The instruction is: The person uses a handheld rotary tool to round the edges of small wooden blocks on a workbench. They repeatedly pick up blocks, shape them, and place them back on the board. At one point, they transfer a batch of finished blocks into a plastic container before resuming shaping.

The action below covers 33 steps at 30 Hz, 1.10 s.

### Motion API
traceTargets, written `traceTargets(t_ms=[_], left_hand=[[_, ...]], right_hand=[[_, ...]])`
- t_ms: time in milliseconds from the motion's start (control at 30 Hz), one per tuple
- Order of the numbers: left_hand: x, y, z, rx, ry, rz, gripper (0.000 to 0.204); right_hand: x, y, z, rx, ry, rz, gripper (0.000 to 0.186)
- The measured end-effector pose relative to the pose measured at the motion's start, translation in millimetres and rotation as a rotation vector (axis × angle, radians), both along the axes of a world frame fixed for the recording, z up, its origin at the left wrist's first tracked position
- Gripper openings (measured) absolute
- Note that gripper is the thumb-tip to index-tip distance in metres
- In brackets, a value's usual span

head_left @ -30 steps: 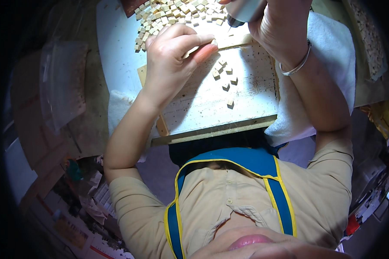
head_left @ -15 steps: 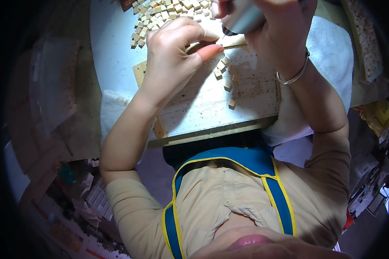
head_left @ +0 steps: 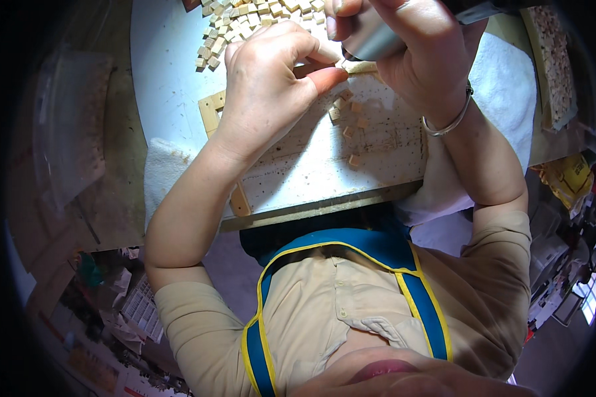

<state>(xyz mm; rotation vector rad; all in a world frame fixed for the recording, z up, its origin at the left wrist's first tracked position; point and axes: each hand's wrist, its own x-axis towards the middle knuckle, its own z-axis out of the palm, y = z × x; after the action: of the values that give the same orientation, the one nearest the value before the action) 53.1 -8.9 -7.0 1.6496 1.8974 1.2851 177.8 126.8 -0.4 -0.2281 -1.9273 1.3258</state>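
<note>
My left hand [head_left: 271, 86] pinches a small wooden piece between thumb and forefinger, at the far edge of a pale wooden board [head_left: 324, 165]. My right hand [head_left: 410, 53] grips a grey cylindrical tool [head_left: 377, 43] whose tip meets that pinched piece. A metal bangle [head_left: 447, 119] circles my right wrist. A few loose wooden cubes [head_left: 351, 122] lie on the board just below both hands. The pinched piece itself is mostly hidden by my fingers.
A heap of small wooden cubes [head_left: 238, 20] lies on the white table [head_left: 165, 73] beyond my left hand. A white cloth [head_left: 510, 92] sits under my right forearm. A tray of cubes [head_left: 553, 66] stands at the far right. Clutter fills the floor on both sides.
Both hands have drawn closer together and nearer the view. The grey tool has come down from the top edge until its tip meets the piece in my left fingers.
</note>
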Motion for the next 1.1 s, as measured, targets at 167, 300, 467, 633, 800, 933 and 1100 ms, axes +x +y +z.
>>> traceTargets(t_ms=[167, 300, 467, 633, 800, 933, 1100], left_hand=[[0, 0, 0, 0.006, 0.000, 0.007, 0.017], [0, 0, -2, 0.021, -0.007, 0.003, 0.017], [0, 1, -1, 0.027, 0.007, -0.003, 0.017], [1, 0, 0, 0.034, 0.015, -0.002, 0.017], [-1, -1, 2, 0.006, 0.065, -0.009, 0.017], [1, 0, 2, 0.002, 0.056, -0.001, 0.017], [0, -2, 0, 0.017, 0.050, 0.007, 0.016]], right_hand=[[0, -1, -5, 0.058, -0.049, -0.035, 0.034], [-1, -1, -9, 0.104, -0.085, -0.062, 0.035], [-2, -3, -15, 0.159, -0.130, -0.094, 0.036], [-3, -4, -21, 0.226, -0.182, -0.129, 0.038], [-6, -8, -29, 0.331, -0.268, -0.183, 0.039], [-11, -10, -32, 0.431, -0.221, -0.254, 0.039], [9, -10, 36, 0.724, -0.397, -0.109, 0.033]])
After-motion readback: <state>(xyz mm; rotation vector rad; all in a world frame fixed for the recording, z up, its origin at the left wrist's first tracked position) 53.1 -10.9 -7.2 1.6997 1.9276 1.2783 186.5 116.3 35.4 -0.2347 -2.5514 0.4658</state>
